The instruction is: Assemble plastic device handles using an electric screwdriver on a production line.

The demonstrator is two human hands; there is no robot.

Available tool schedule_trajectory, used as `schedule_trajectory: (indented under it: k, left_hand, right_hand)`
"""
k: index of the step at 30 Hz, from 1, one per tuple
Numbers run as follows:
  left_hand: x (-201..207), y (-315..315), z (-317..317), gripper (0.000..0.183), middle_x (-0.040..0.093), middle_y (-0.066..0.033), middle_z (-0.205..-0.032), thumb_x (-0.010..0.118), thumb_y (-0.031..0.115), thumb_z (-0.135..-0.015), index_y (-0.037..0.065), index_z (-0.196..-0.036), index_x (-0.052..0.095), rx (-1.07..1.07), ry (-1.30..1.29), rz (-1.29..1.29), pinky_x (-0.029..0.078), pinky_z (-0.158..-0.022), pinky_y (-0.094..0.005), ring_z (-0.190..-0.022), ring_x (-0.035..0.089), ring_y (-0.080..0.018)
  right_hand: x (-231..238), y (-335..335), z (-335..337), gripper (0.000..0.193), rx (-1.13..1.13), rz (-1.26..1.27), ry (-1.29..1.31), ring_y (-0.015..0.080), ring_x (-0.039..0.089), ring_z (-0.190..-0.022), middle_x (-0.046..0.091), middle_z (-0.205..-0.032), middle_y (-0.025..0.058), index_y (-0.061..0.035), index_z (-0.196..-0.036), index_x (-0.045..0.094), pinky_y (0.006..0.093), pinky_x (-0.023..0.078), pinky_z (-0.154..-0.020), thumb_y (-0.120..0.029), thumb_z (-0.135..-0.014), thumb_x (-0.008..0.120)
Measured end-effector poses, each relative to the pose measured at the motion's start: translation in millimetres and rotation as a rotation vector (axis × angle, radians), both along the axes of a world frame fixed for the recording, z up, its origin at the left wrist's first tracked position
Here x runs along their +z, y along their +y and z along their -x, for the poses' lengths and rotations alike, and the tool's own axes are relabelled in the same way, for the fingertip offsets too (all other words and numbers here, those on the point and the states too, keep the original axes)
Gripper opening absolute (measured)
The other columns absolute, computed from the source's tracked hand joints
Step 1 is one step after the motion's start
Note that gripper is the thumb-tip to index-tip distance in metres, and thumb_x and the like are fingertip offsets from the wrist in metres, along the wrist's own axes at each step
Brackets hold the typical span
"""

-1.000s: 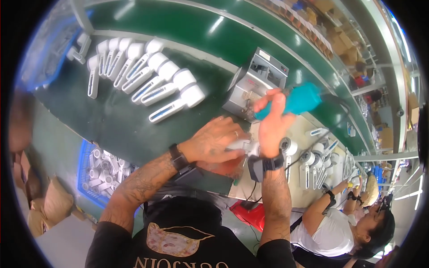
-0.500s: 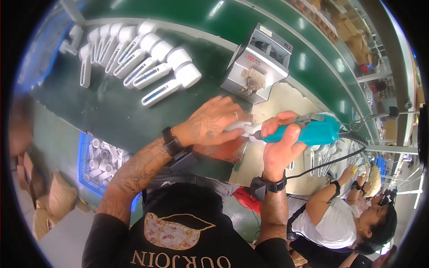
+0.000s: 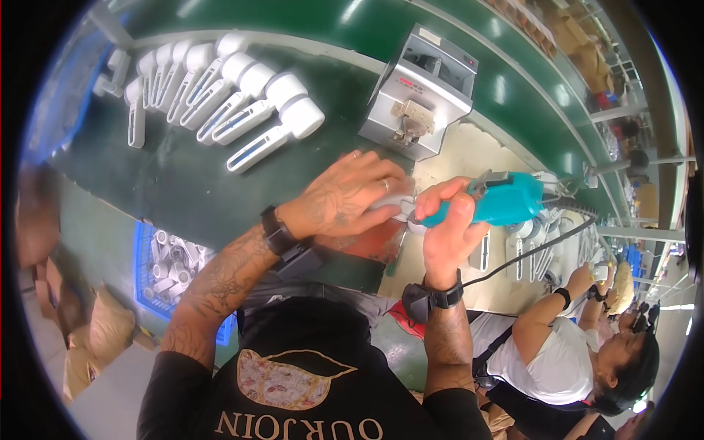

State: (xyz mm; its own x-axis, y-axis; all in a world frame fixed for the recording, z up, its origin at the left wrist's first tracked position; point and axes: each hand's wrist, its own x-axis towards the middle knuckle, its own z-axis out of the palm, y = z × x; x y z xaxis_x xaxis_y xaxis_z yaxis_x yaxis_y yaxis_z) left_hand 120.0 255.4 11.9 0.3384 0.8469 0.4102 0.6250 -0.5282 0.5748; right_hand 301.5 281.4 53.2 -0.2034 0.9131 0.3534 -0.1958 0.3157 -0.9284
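Observation:
My left hand (image 3: 356, 196) is closed on a white plastic piece (image 3: 400, 207), pressing it at the bench with fingers bent over it; much of the piece is hidden. In my right hand (image 3: 449, 233) is a teal electric screwdriver (image 3: 510, 199), lying nearly level with its nose toward the white piece. The fingers wrap around its front end, and they hide the tip, so I cannot tell whether it touches the piece. A reddish mat (image 3: 359, 246) shows below my left hand.
White round-headed units with slotted handles (image 3: 257, 149) stand in a row at the far left. Behind my hands is a grey metal machine (image 3: 422, 95). A blue basket of white parts (image 3: 139, 268) is at lower left. A cable (image 3: 528, 257) hangs at right, near a co-worker (image 3: 557, 359).
The screwdriver and my right hand have shifted slightly left, with the tool's rear a little higher in view. My left hand stays on the white piece. The whole view has shifted slightly.

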Motion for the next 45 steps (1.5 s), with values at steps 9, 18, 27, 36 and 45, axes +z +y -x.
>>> schedule_trajectory:
  k: [9, 18, 27, 36, 45]
  left_hand:
    - [16, -17, 4, 0.039, 0.064, -0.0058, -0.121, 0.076, 0.021, -0.081, 0.010, -0.117, 0.063, -0.078, 0.039, -0.276, 0.048, -0.089, -0.0398, -0.106, 0.060, -0.0268]
    - [3, -69, 59, 0.043, 0.071, -0.0095, -0.103, 0.081, 0.014, -0.081, 0.007, -0.120, 0.064, 0.489, 0.007, -0.267, 0.053, -0.072, -0.0393, -0.084, 0.067, -0.0318]
    - [28, -44, 69, 0.061, 0.042, -0.0117, -0.151, 0.074, 0.030, -0.085, 0.020, -0.142, 0.053, 0.511, 0.394, -0.059, 0.025, -0.119, -0.0543, -0.144, 0.032, -0.0369]
    - [1, 2, 72, 0.058, 0.044, -0.0149, -0.149, 0.071, 0.039, -0.087, 0.014, -0.137, 0.056, 0.702, 0.429, -0.153, 0.029, -0.115, -0.0609, -0.142, 0.035, -0.0408]
    - [45, 25, -87, 0.029, 0.067, -0.0085, -0.081, 0.064, 0.039, -0.093, 0.010, -0.087, 0.065, 0.146, -0.131, 0.055, 0.051, -0.076, -0.0455, -0.082, 0.065, -0.0310]
  right_hand:
    - [7, -17, -6, 0.050, -0.043, 0.083, 0.102, 0.0195, 0.053, -0.060, 0.053, -0.069, 0.0066, -0.0024, -0.103, 0.054, 0.0319, 0.045, -0.057, -0.052, -0.097, 0.060]
    - [34, -52, -38, 0.064, -0.111, 0.011, 0.252, 0.0109, 0.037, -0.047, 0.041, -0.061, -0.0009, -0.0071, -0.096, 0.050, 0.0265, 0.032, -0.046, -0.071, -0.095, 0.048]
    - [24, -59, -28, 0.065, -0.073, 0.063, 0.207, 0.0119, 0.040, -0.048, 0.043, -0.062, 0.0007, -0.0069, -0.095, 0.048, 0.0275, 0.035, -0.046, -0.071, -0.090, 0.058]
    - [21, -72, -53, 0.068, -0.095, 0.052, 0.128, 0.0135, 0.043, -0.049, 0.045, -0.062, 0.0017, -0.0057, -0.096, 0.047, 0.0280, 0.037, -0.045, -0.072, -0.088, 0.060]
    - [19, -95, -93, 0.068, -0.120, 0.066, 0.143, 0.0199, 0.055, -0.056, 0.056, -0.068, 0.0106, 0.0003, -0.102, 0.049, 0.0306, 0.043, -0.049, -0.063, -0.085, 0.069]
